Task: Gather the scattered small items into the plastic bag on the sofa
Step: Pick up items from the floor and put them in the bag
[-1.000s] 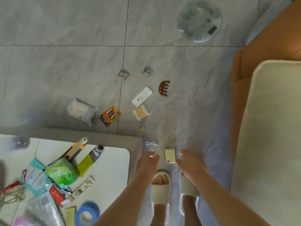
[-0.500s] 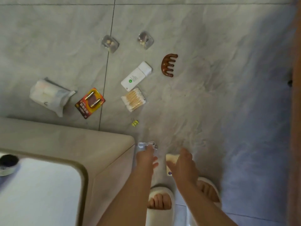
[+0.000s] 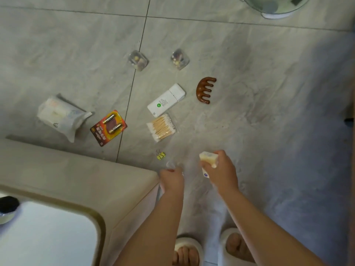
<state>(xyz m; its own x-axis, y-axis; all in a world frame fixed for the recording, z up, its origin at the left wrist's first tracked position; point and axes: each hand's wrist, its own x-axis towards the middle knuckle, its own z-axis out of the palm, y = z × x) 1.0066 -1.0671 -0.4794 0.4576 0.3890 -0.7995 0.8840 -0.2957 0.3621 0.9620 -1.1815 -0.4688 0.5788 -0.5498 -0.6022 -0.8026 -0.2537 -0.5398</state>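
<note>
**A:** Fingers first pls. What are they doing rn?

**B:** Right hand (image 3: 221,173): fingers curled round a small pale yellow packet (image 3: 208,160), gripping it just above the floor, top end poking out past the knuckles. Left hand (image 3: 172,179): fingers bent down over a little clear wrapper (image 3: 171,165) w/ smth thin inside. Looks like a pinch, but it's blurry so can't tell 100%.

**A:** And the rest of the stuff?

**B:** All on the grey tile floor (image 3: 269,93), beyond the hands. Yellow binder clip (image 3: 161,155) is nearest, just beside the left fingertips. Further out: cotton swab pack (image 3: 161,127) touching or nearly touching a white flat box (image 3: 166,99). Brown claw hair clip (image 3: 204,89) to the right of the box, apart from it. Two clear little bags of pills (image 3: 138,60) (image 3: 179,58) further still, one lying on the grout line. Off left: battery blister card (image 3: 108,127) near a white tissue pack (image 3: 60,116).

**A:** Bag + sofa?

**B:** Can't see either in this view tbh. Beige table (image 3: 76,179) corner at lower left, right next to the left forearm, dark round thing (image 3: 7,205) on its white top. Round glass scale (image 3: 274,6) at the top edge. Feet in white slippers (image 3: 187,248) at the bottom.
</note>
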